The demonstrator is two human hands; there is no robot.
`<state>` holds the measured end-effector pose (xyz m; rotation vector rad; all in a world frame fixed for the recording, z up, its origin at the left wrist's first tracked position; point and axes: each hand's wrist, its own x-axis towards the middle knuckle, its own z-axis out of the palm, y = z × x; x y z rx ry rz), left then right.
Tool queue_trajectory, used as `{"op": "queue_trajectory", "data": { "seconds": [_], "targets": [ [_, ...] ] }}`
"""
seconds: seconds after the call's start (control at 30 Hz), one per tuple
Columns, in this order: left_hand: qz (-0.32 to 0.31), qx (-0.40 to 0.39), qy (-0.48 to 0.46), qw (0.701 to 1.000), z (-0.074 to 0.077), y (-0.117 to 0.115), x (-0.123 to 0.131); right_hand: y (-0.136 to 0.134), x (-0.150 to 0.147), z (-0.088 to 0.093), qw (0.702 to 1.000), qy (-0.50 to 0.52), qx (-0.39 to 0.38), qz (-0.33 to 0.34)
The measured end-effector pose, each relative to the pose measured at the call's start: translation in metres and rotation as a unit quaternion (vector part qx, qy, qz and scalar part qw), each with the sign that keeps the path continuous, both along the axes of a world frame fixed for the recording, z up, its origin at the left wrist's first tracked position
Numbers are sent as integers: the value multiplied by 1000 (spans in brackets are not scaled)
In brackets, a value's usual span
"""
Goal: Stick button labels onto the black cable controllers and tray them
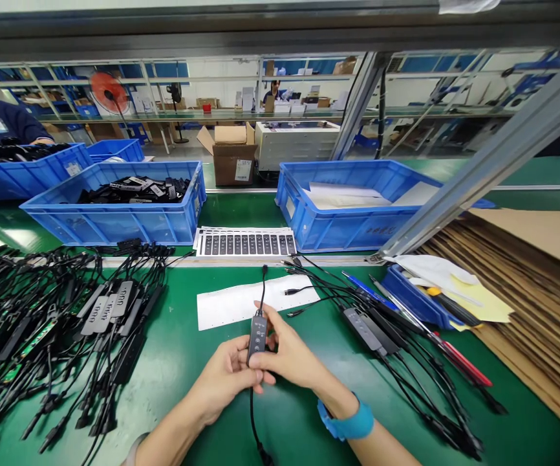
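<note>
Between both hands I hold a small black inline controller (257,336) with buttons on its face and a cable leaving each end. My left hand (231,369) grips its lower left side, thumb near the bottom. My right hand (284,346) wraps the right side, its thumb lying on the lower face. Under the upper cable lies a white label backing sheet (226,306). Farther back is a sheet of black labels (246,244). To the right lie several similar controllers (365,330) with cables; on the left is a large pile of cabled controllers and bare green circuit boards (32,340).
A blue bin (115,223) of black casings stands at the back left, and another blue bin (348,226) with white sheets at the back right. Stacked cardboard (513,291), a blue tray (420,298) and pens (367,289) lie right. A slanted metal post (484,155) rises there. A co-worker (8,123) is at far left.
</note>
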<state>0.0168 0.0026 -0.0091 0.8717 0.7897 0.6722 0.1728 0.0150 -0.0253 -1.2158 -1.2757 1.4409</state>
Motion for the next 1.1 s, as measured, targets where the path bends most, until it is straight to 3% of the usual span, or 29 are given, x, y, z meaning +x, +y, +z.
{"op": "queue_trajectory", "data": {
  "seconds": [0.1,0.4,0.47,0.57,0.63,0.87,1.0,1.1],
  "targets": [
    [-22,7,4,1000,-1,-1,0,-1,-3,0,998,34,-9,43],
    [6,56,88,994,-9,-1,3,5,-4,-12,997,24,5,-70],
    [37,127,162,978,-9,-2,2,3,-5,-10,997,53,12,-53],
    [80,266,271,922,-8,-4,-2,0,-8,-7,995,94,31,-24],
    [91,320,300,894,-8,-5,-3,-2,-10,-7,993,107,38,-22],
    [71,328,365,868,-16,3,-6,-2,-18,-18,993,87,68,-42],
    [-19,380,395,836,-25,13,-12,15,-1,-8,994,-36,88,-49],
    [-24,441,431,787,-33,22,-19,25,41,16,949,-275,108,-110]
  ]
}}
